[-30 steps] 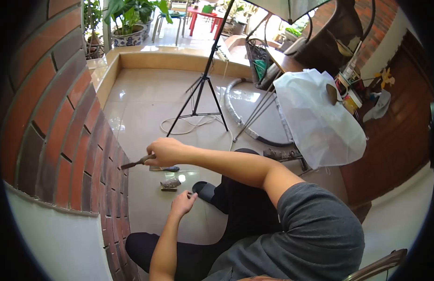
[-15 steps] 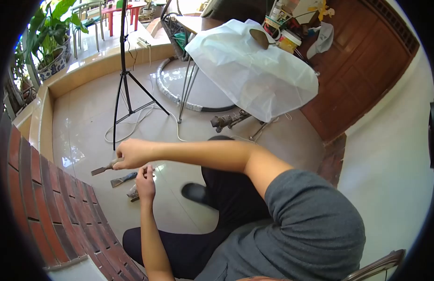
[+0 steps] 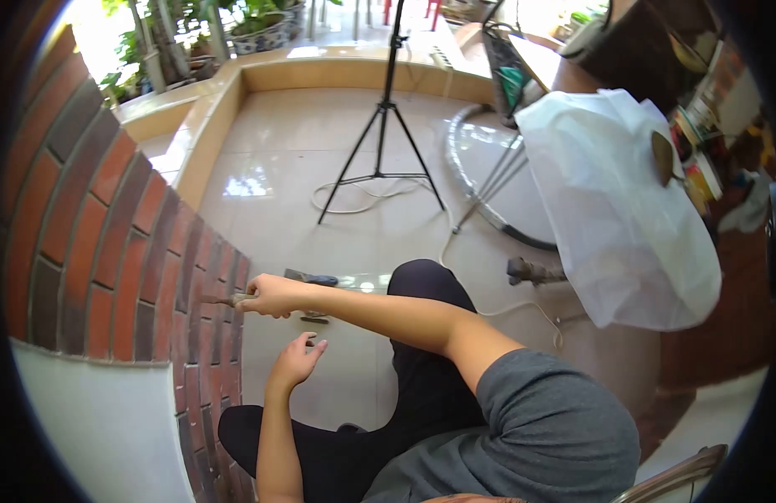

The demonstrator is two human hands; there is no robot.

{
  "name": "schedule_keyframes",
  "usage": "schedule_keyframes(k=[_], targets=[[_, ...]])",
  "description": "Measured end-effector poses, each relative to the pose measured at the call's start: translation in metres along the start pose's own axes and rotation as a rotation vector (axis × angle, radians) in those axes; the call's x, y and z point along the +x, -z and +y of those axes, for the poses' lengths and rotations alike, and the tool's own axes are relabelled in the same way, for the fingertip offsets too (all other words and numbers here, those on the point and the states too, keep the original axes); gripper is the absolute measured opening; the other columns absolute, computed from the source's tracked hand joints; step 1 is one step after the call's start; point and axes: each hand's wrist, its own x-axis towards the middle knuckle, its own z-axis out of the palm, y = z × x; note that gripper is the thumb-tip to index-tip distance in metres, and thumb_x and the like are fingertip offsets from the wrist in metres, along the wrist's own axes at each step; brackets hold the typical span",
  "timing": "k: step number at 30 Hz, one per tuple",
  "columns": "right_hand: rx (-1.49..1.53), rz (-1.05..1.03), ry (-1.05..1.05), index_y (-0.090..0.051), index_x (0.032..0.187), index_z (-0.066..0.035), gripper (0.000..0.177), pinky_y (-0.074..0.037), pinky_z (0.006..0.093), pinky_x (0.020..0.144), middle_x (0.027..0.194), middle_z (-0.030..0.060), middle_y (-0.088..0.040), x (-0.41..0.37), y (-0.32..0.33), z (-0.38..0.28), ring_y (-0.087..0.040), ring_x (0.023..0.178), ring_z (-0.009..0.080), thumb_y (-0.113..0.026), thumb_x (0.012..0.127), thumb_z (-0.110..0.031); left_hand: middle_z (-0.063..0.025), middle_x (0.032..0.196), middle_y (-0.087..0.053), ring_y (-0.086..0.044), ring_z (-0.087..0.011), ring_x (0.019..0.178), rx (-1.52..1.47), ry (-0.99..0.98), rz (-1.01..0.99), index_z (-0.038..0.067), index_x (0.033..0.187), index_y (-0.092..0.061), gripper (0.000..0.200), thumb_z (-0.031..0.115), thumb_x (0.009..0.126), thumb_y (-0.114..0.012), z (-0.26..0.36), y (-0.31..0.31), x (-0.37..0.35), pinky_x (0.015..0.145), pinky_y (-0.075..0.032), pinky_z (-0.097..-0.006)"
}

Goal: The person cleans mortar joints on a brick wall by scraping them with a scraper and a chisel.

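My right hand (image 3: 275, 296) grips the scraper (image 3: 230, 299), brick wall (image 3: 145, 277) crowding its blade; left hand (image 3: 297, 362), fingers parted, hangs nearer me. Putty knife (image 3: 323, 280) just beyond my right, tripod (image 3: 385, 106) farther.

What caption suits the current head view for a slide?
Right hand holding a scraper by the brick wall, left hand open above the floor.
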Motion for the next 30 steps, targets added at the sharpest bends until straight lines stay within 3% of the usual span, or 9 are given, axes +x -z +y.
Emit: schedule_keyframes(k=[3,6,10,12,15,18,19,22,30], targets=[[0.195,-0.093,0.038,-0.067,0.099,0.001,0.055,-0.047,0.0327,0.045,0.071,0.0070,-0.061,0.025,-0.022,-0.004,-0.058,0.053,0.0171,-0.065,0.095,-0.054,-0.0164,0.118,-0.071,-0.068,-0.0243,0.105,-0.372,-0.011,0.135,0.001,0.135,-0.060,0.048,0.040,0.106,-0.056,-0.041,0.003,-0.010,0.093,-0.052,-0.0355],[0.319,-0.218,-0.026,-0.066,0.091,-0.002,0.050,-0.041,0.0310,0.045,0.072,0.0050,-0.057,0.038,-0.043,0.002,-0.050,0.052,0.0138,-0.065,0.097,-0.052,-0.0122,0.119,-0.071,-0.066,-0.0190,0.103,-0.551,0.100,0.206,0.002,0.135,-0.059,0.046,0.038,0.108,-0.052,-0.013,0.031,-0.054,0.090,-0.052,-0.0344],[0.411,-0.337,-0.086,-0.061,0.080,-0.004,0.051,-0.037,0.0319,0.042,0.066,0.0026,-0.052,0.069,-0.080,0.040,-0.046,0.050,0.0137,-0.063,0.097,-0.053,-0.0123,0.118,-0.072,-0.066,-0.0197,0.100,-0.450,0.240,0.370,-0.001,0.134,-0.059,0.046,0.037,0.107,-0.054,-0.005,0.054,-0.098,0.090,-0.051,-0.0333],[0.383,-0.374,-0.175,-0.063,0.097,-0.004,0.051,-0.039,0.0303,0.044,0.077,0.0030,-0.055,0.080,-0.099,0.064,-0.047,0.054,0.0118,-0.062,0.097,-0.054,-0.0129,0.116,-0.071,-0.067,-0.0207,0.100,-0.437,0.287,0.478,-0.002,0.132,-0.060,0.045,0.035,0.107,-0.055,-0.003,0.055,-0.112,0.091,-0.051,-0.0345],[0.377,-0.350,-0.252,-0.063,0.100,-0.002,0.052,-0.041,0.0317,0.045,0.077,0.0040,-0.055,0.072,-0.123,0.082,-0.048,0.055,0.0132,-0.061,0.098,-0.054,-0.0147,0.115,-0.072,-0.067,-0.0223,0.103,-0.515,0.324,0.610,-0.003,0.132,-0.059,0.046,0.035,0.106,-0.056,-0.031,0.036,-0.125,0.094,-0.051,-0.0358],[0.287,-0.459,-0.244,-0.063,0.105,0.001,0.053,-0.043,0.0336,0.045,0.079,0.0066,-0.058,0.074,-0.133,0.090,-0.052,0.056,0.0155,-0.060,0.098,-0.052,-0.0170,0.114,-0.072,-0.069,-0.0242,0.105,-0.511,0.494,0.605,-0.004,0.132,-0.059,0.047,0.035,0.105,-0.058,-0.061,0.001,-0.132,0.094,-0.052,-0.0361],[0.255,-0.459,-0.229,-0.063,0.105,0.001,0.052,-0.043,0.0336,0.044,0.079,0.0069,-0.059,0.071,-0.131,0.086,-0.052,0.055,0.0156,-0.061,0.098,-0.051,-0.0194,0.114,-0.072,-0.070,-0.0273,0.105,-0.346,0.494,0.548,-0.004,0.131,-0.060,0.047,0.035,0.104,-0.060,-0.031,0.008,-0.136,0.092,-0.052,-0.0377],[0.212,-0.469,-0.185,-0.063,0.104,0.001,0.049,-0.043,0.0337,0.044,0.078,0.0073,-0.059,0.069,-0.136,0.076,-0.053,0.054,0.0160,-0.062,0.098,-0.048,-0.0219,0.115,-0.072,-0.070,-0.0314,0.104,-0.308,0.543,0.535,-0.004,0.129,-0.062,0.045,0.033,0.103,-0.061,-0.023,0.000,-0.145,0.093,-0.053,-0.0395],[0.173,-0.412,-0.179,-0.067,0.104,0.000,0.043,-0.048,0.0347,0.042,0.072,0.0077,-0.061,0.087,-0.150,0.085,-0.058,0.052,0.0178,-0.064,0.097,-0.043,-0.0132,0.120,-0.068,-0.068,-0.0205,0.094,-0.865,0.476,0.600,0.003,0.143,-0.051,0.061,0.052,0.107,-0.048,-0.079,0.009,-0.110,0.081,-0.052,-0.0340]])
